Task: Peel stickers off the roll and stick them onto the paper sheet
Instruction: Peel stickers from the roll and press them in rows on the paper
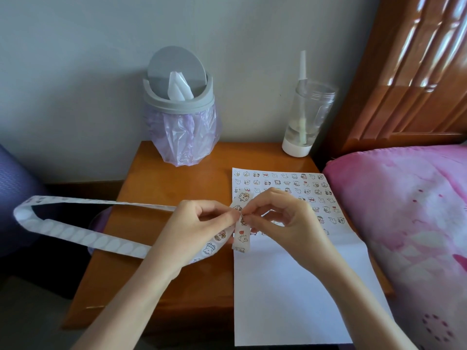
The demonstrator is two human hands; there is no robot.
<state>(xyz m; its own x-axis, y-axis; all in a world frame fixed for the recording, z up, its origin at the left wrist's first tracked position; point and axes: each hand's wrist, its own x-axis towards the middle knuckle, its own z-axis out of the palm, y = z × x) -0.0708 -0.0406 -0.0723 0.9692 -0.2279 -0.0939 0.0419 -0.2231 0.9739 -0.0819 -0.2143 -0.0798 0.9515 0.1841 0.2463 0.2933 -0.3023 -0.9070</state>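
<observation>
Paper comes first: the paper sheet [290, 286] lies flat on the right side of the nightstand [161, 178], its near half bare, which I judge is the room left for the work. Above it my two hands meet. My left hand [192, 223] pinches the sticker strip [75, 236] between thumb and fingers, holding it taut so the backing does not give. My right hand [278, 213] is curled, thumb and forefinger nipping at a sticker [243, 219] on the strip just beside the left fingertips; whether its edge is lifted I cannot tell. The strip's short free end hangs over the sheet's left edge. Its long spent length, all blank rounds, loops out to my left off the table, clear of the sheet. Beyond the hands, the sheet's far half carries close rows of stuck stickers [290, 184], so the task appears past halfway. At the back stand a lidded bin [179, 104] with a purple liner and a clear bottle [307, 117]; pink bedding [404, 210] lies to the right.
</observation>
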